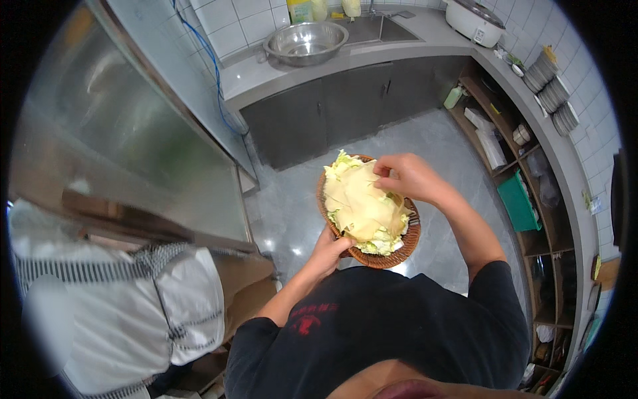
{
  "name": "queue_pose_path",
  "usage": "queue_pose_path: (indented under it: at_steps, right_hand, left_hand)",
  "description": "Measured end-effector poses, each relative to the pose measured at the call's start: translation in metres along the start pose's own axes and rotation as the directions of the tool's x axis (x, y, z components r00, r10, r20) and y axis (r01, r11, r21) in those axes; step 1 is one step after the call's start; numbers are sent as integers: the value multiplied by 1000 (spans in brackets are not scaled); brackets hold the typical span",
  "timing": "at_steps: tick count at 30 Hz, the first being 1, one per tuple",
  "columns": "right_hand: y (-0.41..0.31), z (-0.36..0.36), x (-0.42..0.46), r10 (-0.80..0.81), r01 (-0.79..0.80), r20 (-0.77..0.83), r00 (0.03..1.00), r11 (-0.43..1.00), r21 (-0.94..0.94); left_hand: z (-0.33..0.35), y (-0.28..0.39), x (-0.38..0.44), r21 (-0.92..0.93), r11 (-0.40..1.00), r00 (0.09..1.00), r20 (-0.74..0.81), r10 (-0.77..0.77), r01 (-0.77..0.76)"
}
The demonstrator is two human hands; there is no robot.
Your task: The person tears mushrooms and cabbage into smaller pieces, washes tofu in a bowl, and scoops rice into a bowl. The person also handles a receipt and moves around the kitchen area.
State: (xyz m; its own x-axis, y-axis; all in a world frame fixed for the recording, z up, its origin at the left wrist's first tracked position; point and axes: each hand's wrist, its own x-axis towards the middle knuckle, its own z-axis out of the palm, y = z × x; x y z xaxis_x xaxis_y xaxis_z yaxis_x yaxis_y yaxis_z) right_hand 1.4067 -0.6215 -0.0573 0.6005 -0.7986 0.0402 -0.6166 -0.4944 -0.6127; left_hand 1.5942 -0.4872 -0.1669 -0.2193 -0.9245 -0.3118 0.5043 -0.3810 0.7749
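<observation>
A brown wicker basket (411, 239) is held out in front of my dark shirt, heaped with pale green, frilly leaves that look like cabbage (381, 239). Thin pale yellow sheets (351, 194), of a food I cannot name for certain, lie over the leaves. My left hand (331, 252) grips the basket's lower left rim, thumb on top. Above the basket's upper right side is my right hand (403, 177), its fingers curled at the edge of the yellow sheets. Whether its fingertips pinch a piece cannot be told.
Ahead, a steel basin (306, 45) stands on the counter left of a sink (394, 32). A white cooker (473, 22) and stacked plates (541, 72) line the right counter, over shelves with a green basket (518, 202). A glass-fronted cabinet (149, 134) and hanging white cloth (119, 309) are at left.
</observation>
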Motion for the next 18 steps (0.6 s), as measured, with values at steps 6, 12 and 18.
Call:
queue_pose_path:
  at_steps: [6,12,18]
  right_hand:
    - [71,-77,45,71,-77,-126,989,996,-37]
    - [149,-105,105,50,-72,-166,985,989,-129]
    - [251,-101,195,-16,-49,-204,979,949,-311]
  left_hand:
    - [38,47,125,70,996,991,122,-59,51]
    - [40,48,232,39,997,978,192,-79,73]
    - [16,30,365,-29,992,981,150,-119,125]
